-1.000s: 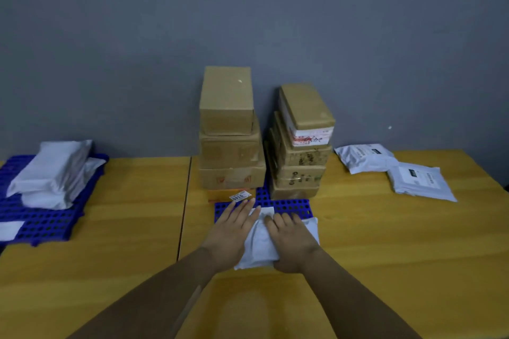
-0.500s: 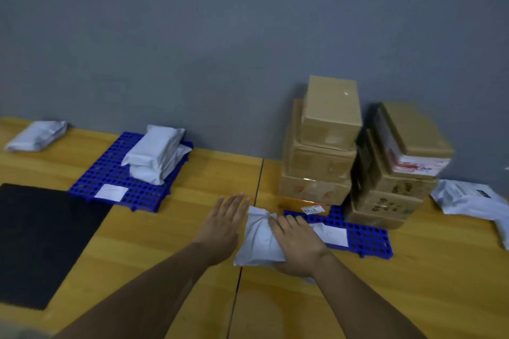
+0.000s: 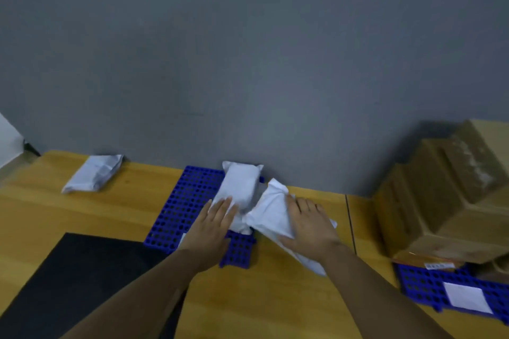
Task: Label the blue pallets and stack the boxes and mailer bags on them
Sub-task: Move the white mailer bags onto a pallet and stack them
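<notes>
Flagging risks on this bag drop. Right hand [image 3: 308,224] lies across the top of the mailer bag [image 3: 271,212], fingers slightly spread, thumb along the near edge. Blur hides whether the thumb tucks under.

The bag is tilted. Its far corner touches the stacked bags [image 3: 239,187] just beyond the left fingertips. Its tail hangs under the right wrist, over the table [image 3: 275,297], off the left pallet [image 3: 179,209].

Left hand [image 3: 212,228] is flat, fingers straight and close together, tips pressing the near end of the stack.

Risks:
- Slick poly on slick poly, rounded stack: the new bag likely slides off toward the right fingers' side.
- The stack sits at the pallet's right edge, so any overhang could tip it onto the table.
- Pushing sideways could skew the lower bags under the left fingertips.
</notes>
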